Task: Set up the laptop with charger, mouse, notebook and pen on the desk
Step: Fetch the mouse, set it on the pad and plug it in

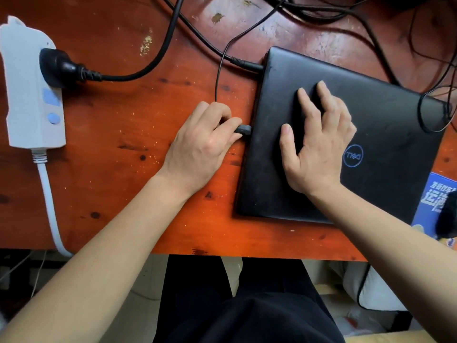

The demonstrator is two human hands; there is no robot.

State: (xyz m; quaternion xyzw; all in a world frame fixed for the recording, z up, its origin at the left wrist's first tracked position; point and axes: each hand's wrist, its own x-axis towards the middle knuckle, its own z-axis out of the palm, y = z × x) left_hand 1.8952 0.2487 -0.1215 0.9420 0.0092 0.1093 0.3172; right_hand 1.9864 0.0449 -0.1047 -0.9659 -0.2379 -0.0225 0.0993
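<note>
A closed black laptop [385, 134] lies on the red-brown wooden desk [118, 184], right of centre. My left hand [200, 147] pinches a small black cable plug [243, 130] against the laptop's left edge; its thin black cable [217, 78] loops up and away. My right hand [319, 142] lies flat on the lid with fingers spread, holding nothing. Further back, a charger connector [247, 64] is plugged into the same edge. A black mouse [446, 221] sits on a blue mouse pad [430, 194] at the right edge. No notebook or pen is in view.
A white power strip [32, 100] lies at the far left with a black mains plug [59, 68] in it, and its white cord [50, 206] drops over the front edge. Several black cables [321, 11] tangle along the back. My dark-trousered legs are under the desk.
</note>
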